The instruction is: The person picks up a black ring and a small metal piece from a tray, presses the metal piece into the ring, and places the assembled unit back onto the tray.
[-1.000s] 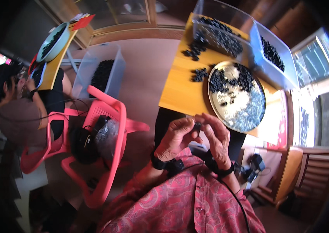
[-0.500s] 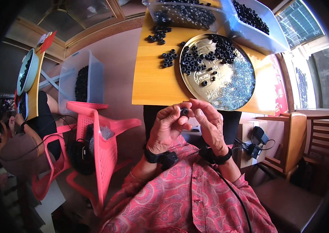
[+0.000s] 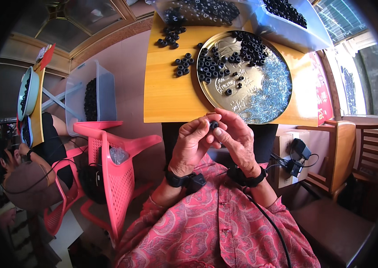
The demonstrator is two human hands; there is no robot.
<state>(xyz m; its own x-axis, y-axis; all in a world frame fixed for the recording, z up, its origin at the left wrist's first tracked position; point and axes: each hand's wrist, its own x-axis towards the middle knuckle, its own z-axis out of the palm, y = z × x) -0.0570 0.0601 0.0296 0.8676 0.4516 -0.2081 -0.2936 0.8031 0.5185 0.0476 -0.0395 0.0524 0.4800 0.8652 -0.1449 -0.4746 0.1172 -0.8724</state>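
Note:
In front of my chest, just off the table's near edge, a small black ring-shaped piece with a hole through it is pinched by my left hand. My right hand closes in from the other side, its thumb tip against the piece; whether it also holds something tiny is hidden. Beyond the hands lies a round gold-coloured metal tray. Several like black pieces are spread over its left and far parts. A heap of tiny silvery bits covers its right side.
Loose black pieces sit on the wooden table left of the tray. Clear plastic bins of black pieces stand at the far edge. A pink plastic chair is at my left, with another person beyond. Wooden chairs stand right.
My right thumb has come in against the black piece, where it was apart before. The hands stay close together. The view has shifted slightly.

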